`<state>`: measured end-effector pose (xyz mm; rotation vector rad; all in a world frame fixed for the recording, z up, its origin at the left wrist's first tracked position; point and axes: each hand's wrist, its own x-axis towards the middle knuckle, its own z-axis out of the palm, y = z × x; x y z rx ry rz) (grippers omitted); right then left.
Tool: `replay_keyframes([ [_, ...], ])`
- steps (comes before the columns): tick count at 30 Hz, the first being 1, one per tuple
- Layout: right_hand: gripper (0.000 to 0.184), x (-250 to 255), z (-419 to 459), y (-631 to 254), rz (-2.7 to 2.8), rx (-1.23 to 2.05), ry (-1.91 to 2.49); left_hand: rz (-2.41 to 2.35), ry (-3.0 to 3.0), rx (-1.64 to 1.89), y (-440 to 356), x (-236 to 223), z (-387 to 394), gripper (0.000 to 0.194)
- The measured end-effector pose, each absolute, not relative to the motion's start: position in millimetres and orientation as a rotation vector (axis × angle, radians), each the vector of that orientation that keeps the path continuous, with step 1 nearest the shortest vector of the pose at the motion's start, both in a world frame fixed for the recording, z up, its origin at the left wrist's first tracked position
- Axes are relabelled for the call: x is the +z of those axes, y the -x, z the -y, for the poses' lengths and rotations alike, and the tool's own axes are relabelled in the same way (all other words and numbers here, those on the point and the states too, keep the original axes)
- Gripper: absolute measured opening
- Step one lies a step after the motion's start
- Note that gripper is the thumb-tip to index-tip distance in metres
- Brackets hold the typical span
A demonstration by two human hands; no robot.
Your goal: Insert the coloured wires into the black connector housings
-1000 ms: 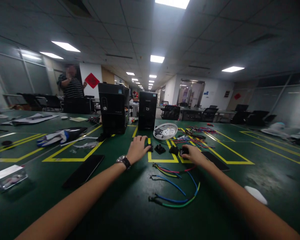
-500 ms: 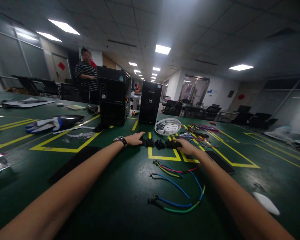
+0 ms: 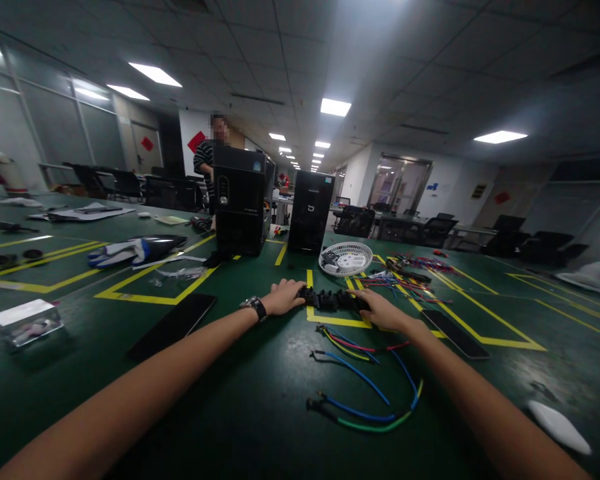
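Observation:
A row of small black parts (image 3: 330,300) lies on the green table, pushed close together; their exact kind is too small to tell. At the row's left end, my left hand (image 3: 286,298), with a watch on its wrist, has its fingers closed against the end part. The right end part is between the fingers of my right hand (image 3: 380,310). Nearer to me lie loose wires (image 3: 353,377) in blue, red, yellow and green, with dark ends.
Behind the row stand two black computer towers (image 3: 240,200) and a white basket (image 3: 347,259). Dark phone-like slabs (image 3: 175,327) lie on both sides. A bundle of wires (image 3: 405,280), a glove (image 3: 125,252) and a clear box (image 3: 27,327) are farther out. A person (image 3: 205,157) stands behind the towers.
The black parts, spaced apart before, now sit close together between my hands, which have drawn inward. My view has shifted, and the person in the background has moved right.

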<state>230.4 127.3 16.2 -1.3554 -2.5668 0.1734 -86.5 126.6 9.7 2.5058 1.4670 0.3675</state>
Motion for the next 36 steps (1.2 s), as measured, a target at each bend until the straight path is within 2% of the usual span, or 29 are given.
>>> replay_keyframes([
  [4,0.069,24.1,-110.0,-244.1,2.615,0.205,1.392,-1.484,-2.468,0.384,70.8,9.3,-115.7,0.050],
  [7,0.067,33.6,-93.4,-256.3,2.612,0.057,1.534,-1.447,-2.469,0.395,47.0,8.2,-115.0,0.051],
  [10,0.051,45.8,-69.1,-258.0,2.467,-0.268,1.614,-1.358,-2.461,0.430,26.0,9.5,-116.2,0.061],
  [12,0.036,54.9,-45.5,-246.7,2.380,-0.312,1.516,-1.295,-2.447,0.484,20.5,12.2,-117.1,0.073],
  [14,0.027,62.2,-15.8,-224.5,2.438,-0.102,1.363,-1.251,-2.449,0.531,23.6,15.0,-117.5,0.077],
  [17,0.026,64.1,31.4,-180.5,2.636,0.241,1.273,-1.201,-2.512,0.513,39.9,16.7,-115.6,0.065],
  [19,0.028,58.5,55.2,-154.3,2.730,0.280,1.252,-1.181,-2.548,0.469,53.5,16.6,-111.3,0.054],
  [21,0.019,50.0,67.9,-137.1,2.717,0.325,1.292,-1.204,-2.530,0.490,66.7,15.9,-103.6,0.047],
  [24,0.007,41.1,70.4,-129.8,2.636,0.513,1.359,-1.199,-2.392,0.721,83.7,13.2,-82.3,0.049],
  [26,0.008,41.1,68.0,-132.3,2.567,0.621,1.385,-1.119,-2.178,0.903,92.6,9.4,-61.1,0.053],
  [30,0.014,49.1,65.3,-136.4,2.458,0.700,1.390,-0.893,-1.612,1.032,100.2,-1.7,-16.9,0.058],
  [32,0.011,51.0,66.3,-135.3,2.445,0.693,1.399,-0.792,-1.429,1.078,97.9,-5.9,-4.2,0.060],
  [36,0.013,46.5,72.2,-132.3,2.561,0.533,1.397,-0.643,-1.275,1.126,89.0,-7.0,0.4,0.064],
])
